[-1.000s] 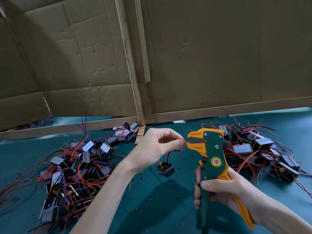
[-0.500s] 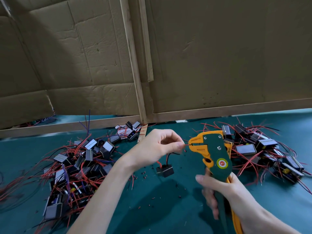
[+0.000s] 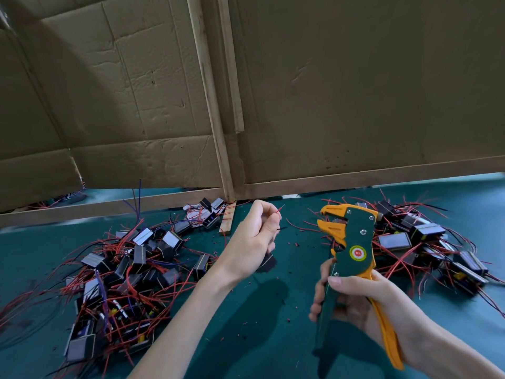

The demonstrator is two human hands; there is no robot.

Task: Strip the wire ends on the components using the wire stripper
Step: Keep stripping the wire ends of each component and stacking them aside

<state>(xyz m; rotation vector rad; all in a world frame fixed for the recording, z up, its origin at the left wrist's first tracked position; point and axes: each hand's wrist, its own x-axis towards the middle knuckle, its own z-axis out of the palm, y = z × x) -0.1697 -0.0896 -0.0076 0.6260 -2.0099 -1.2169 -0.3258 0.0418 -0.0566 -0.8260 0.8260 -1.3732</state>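
Red insulation shows at the tip of the wire [image 3: 279,210] pinched in the fingers [image 3: 274,222] of my left hand [image 3: 252,239], its small black component [image 3: 269,262] hanging just below my palm, above the desk [image 3: 246,337]. My right hand [image 3: 355,305] grips the handles of the wire stripper [image 3: 355,242], whose orange jaws stand parted, facing the wire, near but apart. To strip well, I judge I should feed the end straight in, only a short way, keep my pinch close to the tip so it can't buckle, then squeeze once. Whether this end is already bared I cannot tell.
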